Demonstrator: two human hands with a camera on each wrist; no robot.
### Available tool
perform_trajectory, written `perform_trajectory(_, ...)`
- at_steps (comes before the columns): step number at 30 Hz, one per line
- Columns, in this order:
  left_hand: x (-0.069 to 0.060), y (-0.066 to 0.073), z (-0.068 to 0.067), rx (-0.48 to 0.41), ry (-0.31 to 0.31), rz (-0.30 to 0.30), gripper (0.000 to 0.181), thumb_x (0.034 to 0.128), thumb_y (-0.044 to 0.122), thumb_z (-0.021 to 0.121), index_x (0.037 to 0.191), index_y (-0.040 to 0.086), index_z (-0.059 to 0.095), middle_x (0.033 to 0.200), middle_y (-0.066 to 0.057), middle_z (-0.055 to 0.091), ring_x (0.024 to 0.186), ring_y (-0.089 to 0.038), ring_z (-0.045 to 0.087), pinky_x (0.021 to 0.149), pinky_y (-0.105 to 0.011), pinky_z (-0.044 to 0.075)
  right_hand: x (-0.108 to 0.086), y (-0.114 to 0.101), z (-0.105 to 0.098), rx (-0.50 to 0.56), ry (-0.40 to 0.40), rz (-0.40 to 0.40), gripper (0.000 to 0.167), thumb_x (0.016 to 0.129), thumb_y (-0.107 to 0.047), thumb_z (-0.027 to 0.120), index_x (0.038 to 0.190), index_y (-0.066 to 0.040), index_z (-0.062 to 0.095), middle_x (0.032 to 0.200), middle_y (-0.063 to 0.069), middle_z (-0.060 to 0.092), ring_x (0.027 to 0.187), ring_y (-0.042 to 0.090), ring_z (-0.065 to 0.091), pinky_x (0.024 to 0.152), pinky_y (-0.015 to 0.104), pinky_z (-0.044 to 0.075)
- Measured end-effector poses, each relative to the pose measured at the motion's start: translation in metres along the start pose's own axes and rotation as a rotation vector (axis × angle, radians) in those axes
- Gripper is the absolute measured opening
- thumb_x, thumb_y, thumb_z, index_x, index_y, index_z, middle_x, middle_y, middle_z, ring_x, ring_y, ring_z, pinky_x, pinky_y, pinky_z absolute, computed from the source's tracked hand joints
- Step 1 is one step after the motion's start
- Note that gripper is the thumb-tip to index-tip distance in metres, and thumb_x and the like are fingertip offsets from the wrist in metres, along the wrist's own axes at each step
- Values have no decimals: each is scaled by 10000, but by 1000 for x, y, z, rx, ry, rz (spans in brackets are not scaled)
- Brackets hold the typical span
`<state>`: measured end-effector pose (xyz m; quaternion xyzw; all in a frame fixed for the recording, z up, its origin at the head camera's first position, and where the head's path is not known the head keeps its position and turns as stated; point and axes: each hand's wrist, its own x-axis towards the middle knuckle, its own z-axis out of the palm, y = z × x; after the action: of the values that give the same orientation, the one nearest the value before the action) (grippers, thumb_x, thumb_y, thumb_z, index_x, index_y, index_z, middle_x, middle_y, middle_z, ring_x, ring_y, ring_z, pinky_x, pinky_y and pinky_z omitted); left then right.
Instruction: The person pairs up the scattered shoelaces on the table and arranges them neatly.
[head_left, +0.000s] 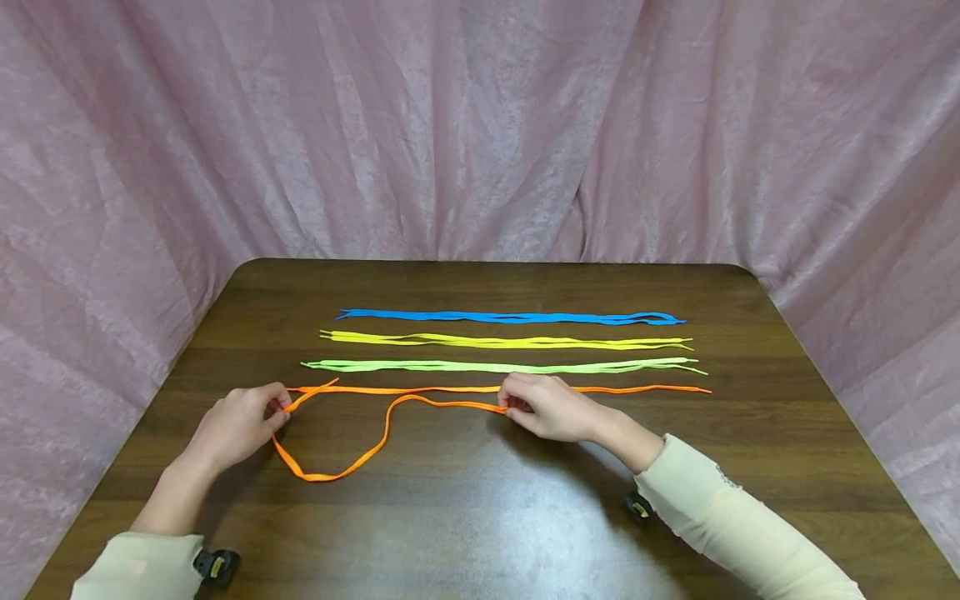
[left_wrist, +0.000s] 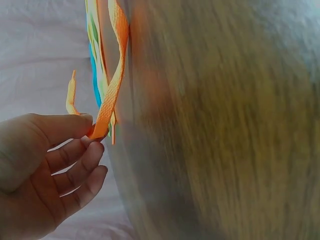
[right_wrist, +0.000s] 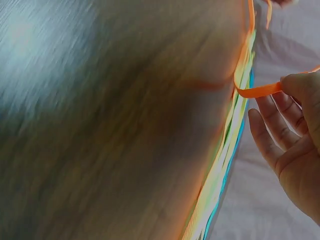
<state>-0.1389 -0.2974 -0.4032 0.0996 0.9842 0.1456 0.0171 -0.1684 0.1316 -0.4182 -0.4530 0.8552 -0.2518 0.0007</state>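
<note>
A loose orange shoelace is held at both sides, its slack sagging in a curve toward the near side of the table. My left hand pinches it close to one tip; in the left wrist view the thumb and index finger grip the flat lace, and a short tip sticks up past them. My right hand pinches the same lace farther along, between thumb and fingertips. Just behind the hands, a second orange shoelace lies straight across the table, partly hidden by the right hand.
Behind the orange laces lie green shoelaces, yellow shoelaces and blue shoelaces in roughly parallel rows. They rest on a dark wooden table with rounded far corners. A pink curtain hangs around it.
</note>
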Motion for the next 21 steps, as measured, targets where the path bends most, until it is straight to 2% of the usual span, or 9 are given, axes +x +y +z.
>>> perform_trajectory(3, 0, -1, -1, 3, 20, 10, 106, 768, 84, 689, 823, 129, 611, 684, 28, 553, 563, -151, 462, 476, -314, 348, -6, 8, -6, -8, 15, 46, 98, 856, -83, 603, 904, -154, 554, 818, -97, 518, 707, 19, 484, 614, 165, 426)
perform_trajectory(8, 0, -4, -3, 9, 58, 36, 112, 745, 75, 707, 803, 122, 624, 708, 26, 529, 582, -141, 463, 490, -309, 353, -17, 19, -16, -13, 60, 74, 121, 841, -62, 613, 905, -146, 553, 839, -93, 540, 745, 24, 515, 631, 187, 453)
perform_trajectory(14, 0, -6, -6, -3, 61, 19, 100, 755, 74, 686, 785, 138, 614, 677, 40, 550, 555, -127, 456, 476, -298, 340, -33, 32, -30, -26, 126, 88, 139, 816, -10, 634, 927, -78, 583, 832, -65, 561, 751, 41, 528, 651, 208, 473)
perform_trajectory(21, 2, -7, -7, -10, 52, 8, 102, 760, 76, 677, 800, 138, 607, 669, 38, 561, 547, -135, 453, 465, -305, 331, -54, 50, -44, -55, 180, 133, 161, 795, 22, 640, 856, -106, 565, 805, -68, 575, 717, 32, 534, 627, 212, 470)
